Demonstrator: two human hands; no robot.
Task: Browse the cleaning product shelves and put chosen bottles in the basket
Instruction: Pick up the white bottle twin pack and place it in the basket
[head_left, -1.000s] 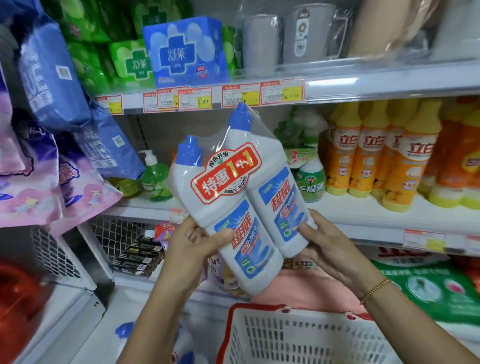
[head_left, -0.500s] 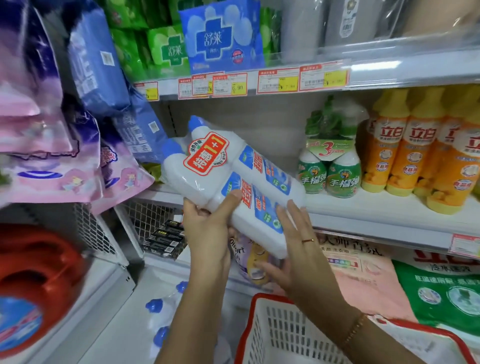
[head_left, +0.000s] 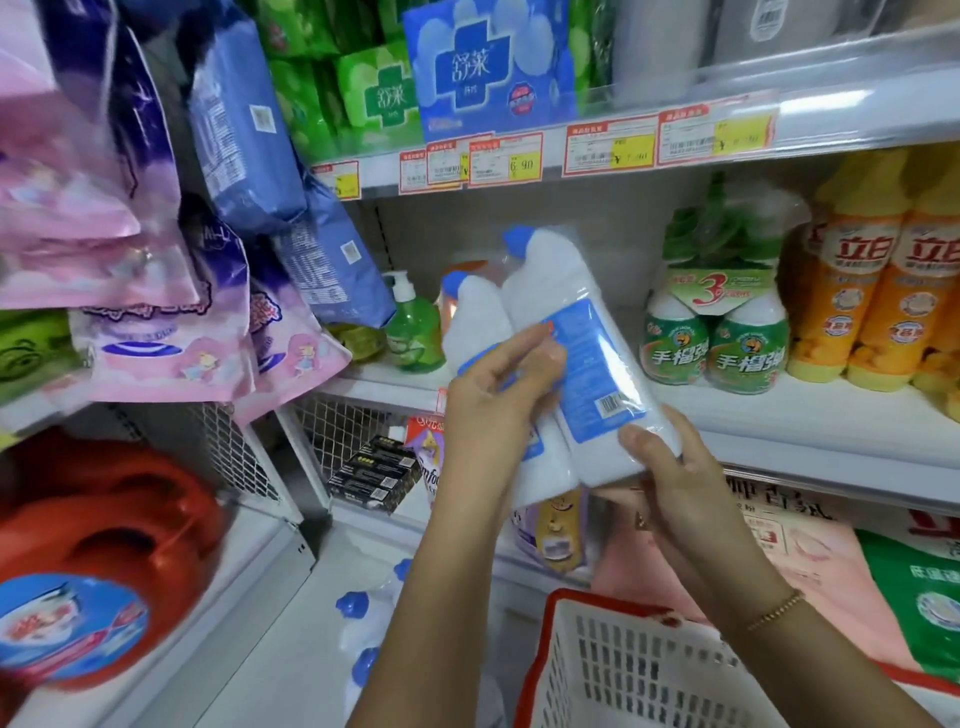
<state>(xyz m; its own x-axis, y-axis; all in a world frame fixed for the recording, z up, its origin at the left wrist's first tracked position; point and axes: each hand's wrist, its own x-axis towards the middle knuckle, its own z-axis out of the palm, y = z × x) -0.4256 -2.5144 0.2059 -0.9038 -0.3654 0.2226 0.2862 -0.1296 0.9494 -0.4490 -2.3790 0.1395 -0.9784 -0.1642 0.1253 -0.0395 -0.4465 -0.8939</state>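
Two-bottle twin pack (head_left: 576, 322), caps tilted up and away, is gripped mid-body by the left hand (head_left: 493, 400) and at its base by the right hand (head_left: 675, 483), basket (head_left: 613, 670) waiting below.

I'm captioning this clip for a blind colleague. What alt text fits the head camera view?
Two hands hold a shrink-wrapped twin pack of white, blue-capped bottles, back label toward the camera, before a shop shelf. The left hand grips its middle, the right hand its base; a red-rimmed white basket sits below.
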